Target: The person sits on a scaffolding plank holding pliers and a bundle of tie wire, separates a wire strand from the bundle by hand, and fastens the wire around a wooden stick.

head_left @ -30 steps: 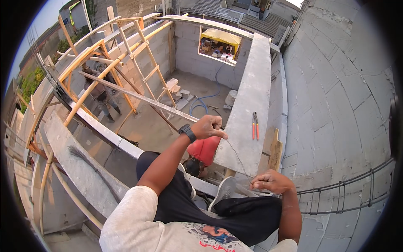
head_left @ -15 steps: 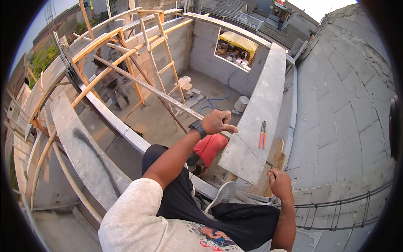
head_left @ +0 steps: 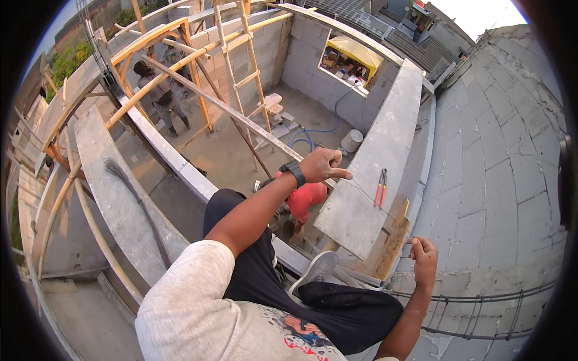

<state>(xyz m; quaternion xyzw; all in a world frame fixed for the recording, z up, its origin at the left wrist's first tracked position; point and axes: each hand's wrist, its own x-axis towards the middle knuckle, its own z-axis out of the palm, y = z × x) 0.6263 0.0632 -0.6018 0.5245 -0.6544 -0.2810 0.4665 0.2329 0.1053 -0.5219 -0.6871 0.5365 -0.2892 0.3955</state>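
My left hand [head_left: 322, 166], with a dark watch at the wrist, is closed in a pinch over the near end of a grey plank. A thin wire [head_left: 367, 195] runs from its fingers toward my right hand [head_left: 424, 256], and fades from sight partway. The right hand is also closed, fingertips pinched on a thin bit of wire, beside the wall. Red-handled pincers [head_left: 380, 191] lie on the plank [head_left: 376, 150] between the hands. A bundle of dark thin wires [head_left: 141, 207] rests on another board at the left.
Below me a person in a red shirt [head_left: 307, 198] bends down; another person [head_left: 161, 99] stands farther off. A bamboo ladder [head_left: 244, 66] and wooden scaffold poles rise ahead. At the right, a rebar cage [head_left: 475, 313] runs along the block wall [head_left: 487, 150].
My right hand has moved right and slightly up, away from the plank's end. The left hand has shifted a little right. The view has tilted slightly, and the person in red has moved.
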